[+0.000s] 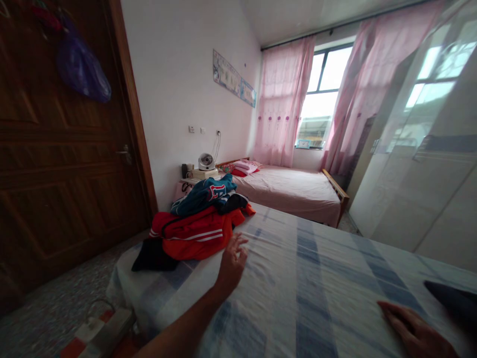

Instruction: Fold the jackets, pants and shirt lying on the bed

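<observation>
My left hand (234, 254) hovers over the bed just right of a pile of clothes, fingers loosely bent and apart, with nothing in them. Closest to it is a red and orange garment (197, 233) with white stripes. On top of that lies a teal garment (204, 194) with a red-and-white letter patch; a black garment (154, 256) pokes out at the pile's near left. Low at the right, my right hand (415, 328) is over the checked sheet (276, 283), fingers stretched forward and seemingly empty. A dark cloth item (452, 298) lies beside it, partly cut off by the frame.
Beyond this bed stands a second bed (290, 191) with pink bedding. A small fan (206, 161) sits on a box by the wall. The wooden door (70, 199) is at left, a glossy wardrobe (421, 164) at right. A white and orange object (97, 330) is near the bed's left corner.
</observation>
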Motion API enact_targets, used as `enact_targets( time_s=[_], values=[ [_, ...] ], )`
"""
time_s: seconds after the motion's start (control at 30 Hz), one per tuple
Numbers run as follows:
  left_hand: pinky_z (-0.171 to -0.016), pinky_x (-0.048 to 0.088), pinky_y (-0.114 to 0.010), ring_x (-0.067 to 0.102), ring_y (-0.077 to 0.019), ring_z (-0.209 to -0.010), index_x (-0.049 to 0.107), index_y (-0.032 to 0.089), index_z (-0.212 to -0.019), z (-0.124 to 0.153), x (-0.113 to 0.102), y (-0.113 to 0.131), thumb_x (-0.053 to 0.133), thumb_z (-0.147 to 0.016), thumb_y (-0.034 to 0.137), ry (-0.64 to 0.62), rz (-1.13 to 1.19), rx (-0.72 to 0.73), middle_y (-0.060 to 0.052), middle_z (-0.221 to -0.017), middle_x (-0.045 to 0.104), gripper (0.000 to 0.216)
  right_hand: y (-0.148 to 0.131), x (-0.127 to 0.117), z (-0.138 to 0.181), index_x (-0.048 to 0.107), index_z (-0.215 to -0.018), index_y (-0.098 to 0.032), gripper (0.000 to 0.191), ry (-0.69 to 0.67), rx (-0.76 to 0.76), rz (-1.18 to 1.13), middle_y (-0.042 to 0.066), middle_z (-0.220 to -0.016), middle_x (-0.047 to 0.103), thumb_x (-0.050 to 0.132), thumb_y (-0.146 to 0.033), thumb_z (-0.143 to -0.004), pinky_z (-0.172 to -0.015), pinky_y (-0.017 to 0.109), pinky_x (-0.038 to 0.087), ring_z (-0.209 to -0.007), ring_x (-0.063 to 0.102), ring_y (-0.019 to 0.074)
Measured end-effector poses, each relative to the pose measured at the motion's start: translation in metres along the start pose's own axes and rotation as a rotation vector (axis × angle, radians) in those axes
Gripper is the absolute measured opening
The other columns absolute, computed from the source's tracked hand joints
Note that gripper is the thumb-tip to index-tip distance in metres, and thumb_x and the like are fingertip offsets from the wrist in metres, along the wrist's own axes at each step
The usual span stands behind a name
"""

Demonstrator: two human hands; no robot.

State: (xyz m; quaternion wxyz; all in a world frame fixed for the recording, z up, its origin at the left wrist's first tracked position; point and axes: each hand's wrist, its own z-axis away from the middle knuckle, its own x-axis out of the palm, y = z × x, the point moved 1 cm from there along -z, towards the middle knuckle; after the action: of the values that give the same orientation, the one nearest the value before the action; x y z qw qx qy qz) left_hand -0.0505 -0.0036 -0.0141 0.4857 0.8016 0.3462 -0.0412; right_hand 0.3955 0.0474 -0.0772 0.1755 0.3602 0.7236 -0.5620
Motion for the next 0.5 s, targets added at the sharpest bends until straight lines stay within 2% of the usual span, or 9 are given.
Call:
enact_targets(
  time_s=[0.07, 0.13, 0.2, 0.27, 0.37, 0.43, 0.5],
  values=[
    [-0.103, 0.038, -0.037, 0.044, -0.0206, -0.126, 0.057, 0.017, -0.112, -0.022, -0.034, 0.008, 0.039, -0.088, 0.024, 0.207, -0.041, 0.093, -0.012, -0.135, 0.046, 0.031, 0.003, 0.001, -0.001, 0.07, -0.076, -0.044, 0.025, -0.01, -0.022, 0.015, 0.002, -0.096, 0.071, 0.054, -0.053, -0.06, -0.084, 0.049, 0.047, -0.093, 0.064, 0.0341],
    [-0.108, 0.031, -0.038, 0.037, -0.0213, -0.13, 0.052, 0.015, -0.12, -0.046, -0.072, 0.012, 0.043, -0.087, 0.025, 0.385, -0.203, 0.217, -0.013, -0.14, 0.041, 0.035, 0.001, 0.001, -0.001, 0.072, -0.081, -0.036, 0.033, -0.035, -0.041, 0.023, 0.004, -0.099, 0.07, 0.052, -0.053, -0.062, -0.089, 0.047, 0.046, -0.097, 0.063, 0.0328],
    [-0.11, 0.025, -0.042, 0.03, -0.0254, -0.134, 0.046, 0.012, -0.126, -0.069, -0.105, 0.005, 0.049, -0.083, 0.026, 0.459, -0.433, 0.241, -0.016, -0.141, 0.038, 0.045, -0.005, -0.001, 0.001, 0.073, -0.084, -0.029, 0.04, -0.06, -0.044, 0.039, 0.006, -0.1, 0.07, 0.049, -0.054, -0.063, -0.09, 0.046, 0.047, -0.098, 0.063, 0.0321],
    [-0.107, 0.026, -0.048, 0.03, -0.0317, -0.133, 0.045, 0.01, -0.126, -0.088, -0.129, -0.009, 0.055, -0.079, 0.028, 0.433, -0.586, 0.115, -0.019, -0.139, 0.04, 0.052, -0.011, -0.002, 0.003, 0.073, -0.084, -0.026, 0.044, -0.057, -0.051, 0.064, 0.007, -0.101, 0.07, 0.046, -0.055, -0.064, -0.088, 0.045, 0.048, -0.097, 0.064, 0.0314],
    [-0.092, 0.04, -0.051, 0.052, -0.0381, -0.112, 0.057, 0.009, -0.111, -0.107, -0.145, -0.031, 0.057, -0.075, 0.029, 0.303, -0.624, -0.11, -0.021, -0.112, 0.061, 0.041, -0.015, -0.001, 0.005, 0.072, -0.085, -0.025, 0.044, -0.035, -0.093, 0.103, 0.007, -0.1, 0.07, 0.045, -0.053, -0.067, -0.086, 0.042, 0.05, -0.095, 0.065, 0.0292],
    [-0.084, 0.045, -0.046, 0.061, -0.0348, -0.096, 0.062, 0.009, -0.099, -0.115, -0.147, -0.036, 0.052, -0.077, 0.027, 0.27, -0.583, -0.139, -0.018, -0.093, 0.066, 0.03, -0.015, 0.0, 0.006, 0.072, -0.086, -0.025, 0.042, -0.023, -0.12, 0.121, 0.006, -0.1, 0.07, 0.044, -0.051, -0.07, -0.086, 0.04, 0.051, -0.096, 0.065, 0.0278],
    [-0.081, 0.046, -0.039, 0.063, -0.0299, -0.089, 0.063, 0.01, -0.096, -0.12, -0.143, -0.032, 0.047, -0.08, 0.026, 0.291, -0.535, -0.109, -0.015, -0.088, 0.067, 0.027, -0.014, 0.001, 0.006, 0.072, -0.086, -0.025, 0.041, -0.019, -0.134, 0.135, 0.005, -0.1, 0.07, 0.043, -0.05, -0.071, -0.085, 0.038, 0.051, -0.095, 0.065, 0.027]
  ],
)
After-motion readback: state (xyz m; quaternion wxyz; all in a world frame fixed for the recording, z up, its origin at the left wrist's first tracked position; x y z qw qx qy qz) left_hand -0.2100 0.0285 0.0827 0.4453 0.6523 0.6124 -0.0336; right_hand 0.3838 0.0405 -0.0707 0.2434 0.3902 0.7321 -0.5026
